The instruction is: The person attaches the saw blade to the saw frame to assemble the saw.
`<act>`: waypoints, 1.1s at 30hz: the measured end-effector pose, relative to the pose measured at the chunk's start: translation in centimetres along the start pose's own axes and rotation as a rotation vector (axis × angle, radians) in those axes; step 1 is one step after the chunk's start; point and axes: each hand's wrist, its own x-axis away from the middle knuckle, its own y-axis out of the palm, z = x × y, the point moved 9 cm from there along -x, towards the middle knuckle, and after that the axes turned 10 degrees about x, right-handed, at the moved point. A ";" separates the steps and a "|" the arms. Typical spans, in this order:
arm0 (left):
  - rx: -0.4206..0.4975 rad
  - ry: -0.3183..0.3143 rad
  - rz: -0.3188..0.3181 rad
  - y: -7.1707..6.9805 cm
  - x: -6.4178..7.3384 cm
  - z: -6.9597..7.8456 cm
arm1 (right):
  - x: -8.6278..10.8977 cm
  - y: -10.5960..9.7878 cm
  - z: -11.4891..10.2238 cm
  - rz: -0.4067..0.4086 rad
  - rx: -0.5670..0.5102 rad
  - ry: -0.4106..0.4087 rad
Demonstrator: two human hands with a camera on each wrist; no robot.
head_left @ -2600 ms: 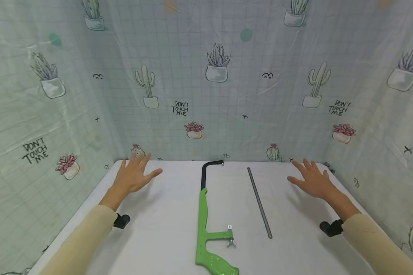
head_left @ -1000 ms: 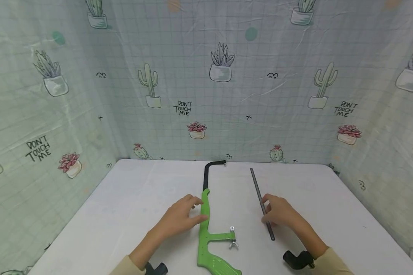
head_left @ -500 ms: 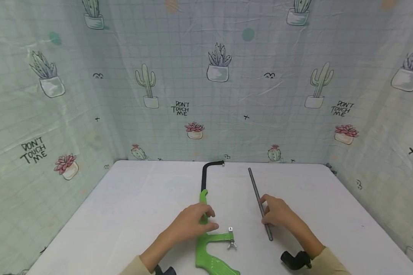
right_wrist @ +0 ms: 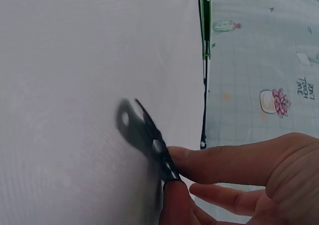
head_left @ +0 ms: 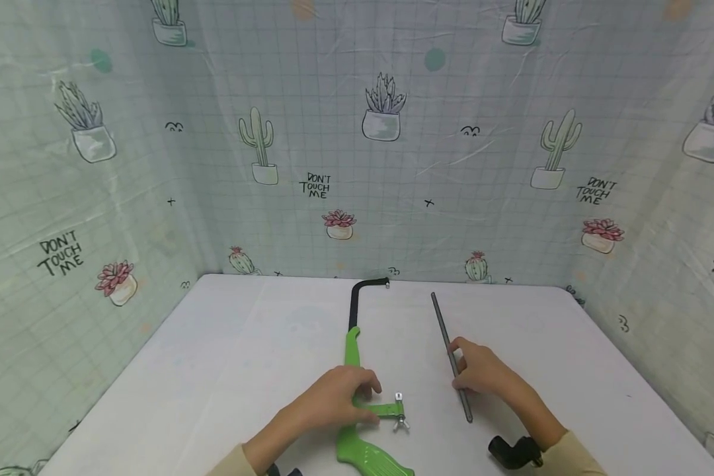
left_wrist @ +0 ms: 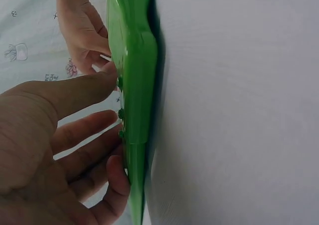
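- Head view: the left hand (head_left: 336,398) is extending from below with its back upward, bent fingers arching over the middle of a green saw frame (head_left: 352,348).
- The right hand (head_left: 482,370) is angling in from the lower right, beside a dark grey strip (head_left: 440,320).
- The saw frame is lying flat on a white desk (head_left: 244,344), directly beneath the left hand, its black bar (head_left: 354,307) pointing toward the patterned backdrop (head_left: 214,198).
- The strip is slanting to the right of the frame, passing between the right thumb and fingers.
- Left grip: thumb and fingers are standing well parted, tips meeting or nearly meeting the frame; exact contact is remaining unclear.
- Right grip: thumb and fingertips are closing on the strip in a narrow pinch.
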 end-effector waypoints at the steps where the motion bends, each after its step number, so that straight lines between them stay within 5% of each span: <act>1: -0.001 0.001 -0.003 0.1 0.0 0.0 | 0.0 0.0 0.1 -0.007 -0.003 0.000; 26: -0.018 0.019 -0.083 0.9 -0.1 0.0 | -0.3 0.9 1.6 -0.173 -0.322 0.069; 33: -0.041 0.013 -0.089 1.0 0.0 -0.1 | -0.4 1.0 1.3 -0.217 -0.467 0.007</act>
